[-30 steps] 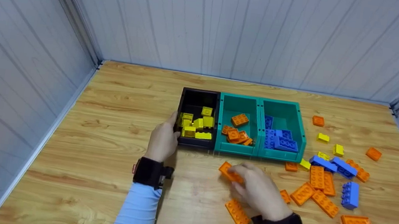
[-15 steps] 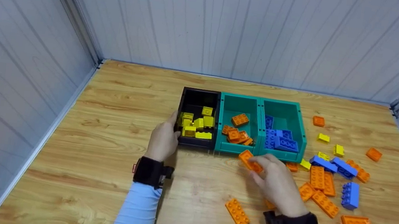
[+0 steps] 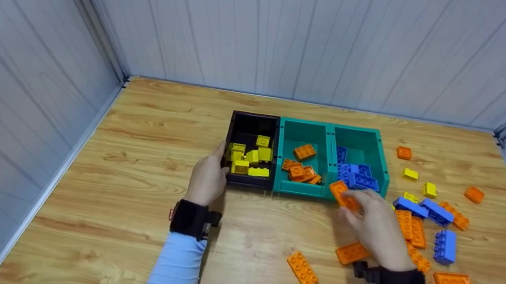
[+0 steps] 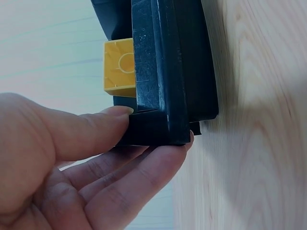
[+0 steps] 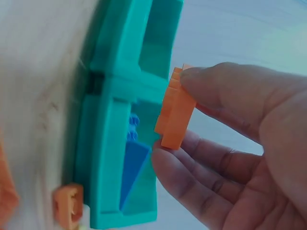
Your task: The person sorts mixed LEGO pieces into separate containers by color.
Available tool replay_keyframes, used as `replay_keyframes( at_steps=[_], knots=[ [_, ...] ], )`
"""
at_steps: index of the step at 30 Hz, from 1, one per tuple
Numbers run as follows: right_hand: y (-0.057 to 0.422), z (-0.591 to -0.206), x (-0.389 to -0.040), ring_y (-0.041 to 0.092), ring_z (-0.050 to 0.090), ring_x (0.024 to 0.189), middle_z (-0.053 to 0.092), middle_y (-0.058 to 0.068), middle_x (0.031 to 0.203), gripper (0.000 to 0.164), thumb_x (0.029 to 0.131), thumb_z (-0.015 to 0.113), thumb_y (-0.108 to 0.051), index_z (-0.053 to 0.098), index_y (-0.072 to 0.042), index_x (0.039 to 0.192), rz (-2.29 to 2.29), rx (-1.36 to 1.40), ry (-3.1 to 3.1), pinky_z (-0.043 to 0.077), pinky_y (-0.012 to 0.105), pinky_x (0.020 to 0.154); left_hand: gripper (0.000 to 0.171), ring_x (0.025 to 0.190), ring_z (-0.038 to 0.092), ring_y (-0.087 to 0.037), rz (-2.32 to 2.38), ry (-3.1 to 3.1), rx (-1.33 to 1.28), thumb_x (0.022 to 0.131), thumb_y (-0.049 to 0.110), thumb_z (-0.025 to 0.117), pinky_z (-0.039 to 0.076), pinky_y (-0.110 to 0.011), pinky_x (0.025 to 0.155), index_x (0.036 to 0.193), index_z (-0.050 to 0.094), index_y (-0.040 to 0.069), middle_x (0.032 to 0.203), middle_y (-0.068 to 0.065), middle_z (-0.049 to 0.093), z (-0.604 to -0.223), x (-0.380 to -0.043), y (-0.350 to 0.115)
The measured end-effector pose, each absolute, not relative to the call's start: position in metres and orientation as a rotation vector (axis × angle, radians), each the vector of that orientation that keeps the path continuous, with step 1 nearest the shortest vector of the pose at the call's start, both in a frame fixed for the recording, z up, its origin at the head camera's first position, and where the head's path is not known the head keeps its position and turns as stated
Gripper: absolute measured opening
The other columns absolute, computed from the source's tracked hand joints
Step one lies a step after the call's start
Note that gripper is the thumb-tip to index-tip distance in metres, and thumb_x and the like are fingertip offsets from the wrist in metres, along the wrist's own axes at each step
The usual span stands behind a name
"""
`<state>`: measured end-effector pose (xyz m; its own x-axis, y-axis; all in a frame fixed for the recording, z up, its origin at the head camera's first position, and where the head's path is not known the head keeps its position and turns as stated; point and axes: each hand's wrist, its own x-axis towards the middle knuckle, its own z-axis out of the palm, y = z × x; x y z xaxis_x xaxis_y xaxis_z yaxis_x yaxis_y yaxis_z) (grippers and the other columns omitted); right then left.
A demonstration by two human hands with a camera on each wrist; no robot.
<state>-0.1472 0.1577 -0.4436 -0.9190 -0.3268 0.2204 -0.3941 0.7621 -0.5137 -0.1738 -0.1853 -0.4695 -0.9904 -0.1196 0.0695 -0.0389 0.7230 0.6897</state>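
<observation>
My left hand point(image 3: 207, 179) grips the near left corner of a black bin point(image 3: 247, 182); in the left wrist view its thumb lies over the rim point(image 4: 151, 127) and its fingers curl underneath. Yellow bricks point(image 3: 240, 166) lie in that bin. Between thumb and fingers my right hand point(image 3: 377, 224) pinches an orange building brick point(image 3: 342, 194), held at the front edge of the right green bin point(image 3: 364, 140), which contains blue bricks point(image 3: 364, 181). In the right wrist view the pinched brick point(image 5: 177, 110) is tilted, its studs toward the green bins. Orange bricks point(image 3: 304, 152) lie in the middle green bin point(image 3: 306, 132).
Loose orange, blue and yellow bricks lie scattered on the wooden table at the right, among them a blue brick point(image 3: 444, 247) and an orange one point(image 3: 453, 283). Another orange brick point(image 3: 302, 270) lies near the front. Pale panel walls point(image 3: 278, 31) enclose the table's back and sides.
My right hand has carried the orange brick right and away from me, from the table in front of the middle bin to the right green bin's front. The left hand has stayed in place.
</observation>
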Motion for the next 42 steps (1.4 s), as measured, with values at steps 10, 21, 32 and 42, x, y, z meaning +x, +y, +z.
replay_keyframes(
  at_steps=[10, 21, 32, 42],
  knots=[
    [0.151, -0.409, -0.187, 0.026, 0.056, 0.078, 0.064, 0.018, 0.101, 0.025, 0.093, 0.071, -0.01, 0.07, -0.001, 0.116, 0.788, 0.617, -2.848, 0.046, 0.04, 0.065, 0.066, 0.06, 0.056, -0.022, -1.134, -2.814, 0.141, 0.095, -0.003, 0.062, 0.053, -0.034, 0.071, 0.154, 0.032, 0.002, 0.096, -0.023, 0.069, -0.471, -0.174, -0.186],
    [0.073, -0.416, -0.257, 0.032, 0.063, 0.09, 0.065, 0.021, 0.119, 0.03, 0.096, 0.067, -0.015, 0.067, 0.0, 0.121, 0.785, 0.604, -3.069, 0.052, 0.044, 0.077, 0.065, 0.099, 0.066, -0.035, -1.127, -2.824, 0.161, 0.095, -0.002, 0.062, 0.053, -0.042, 0.09, 0.153, 0.033, 0.001, 0.129, -0.025, 0.061, -0.47, -0.172, -0.189],
    [0.038, -0.442, -0.283, 0.034, 0.065, 0.1, 0.06, 0.023, 0.131, 0.036, 0.1, 0.06, -0.017, 0.063, 0.003, 0.129, 0.776, 0.478, -3.249, 0.053, 0.042, 0.083, 0.068, 0.08, 0.065, -0.029, -1.117, -2.819, 0.144, 0.094, -0.002, 0.063, 0.054, -0.037, 0.083, 0.154, 0.032, 0.003, 0.126, -0.024, 0.062, -0.469, -0.172, -0.183],
    [0.05, -0.418, -0.246, 0.016, 0.041, 0.048, 0.062, 0.018, 0.127, 0.032, 0.101, 0.057, -0.016, 0.063, -0.007, 0.132, 0.918, 0.595, -3.073, 0.034, 0.032, 0.052, 0.068, 0.114, 0.061, -0.035, -1.125, -2.816, 0.179, 0.093, -0.003, 0.064, 0.048, -0.041, 0.098, 0.153, 0.033, 0.003, 0.136, -0.022, 0.056, -0.47, -0.173, -0.186]
  ],
)
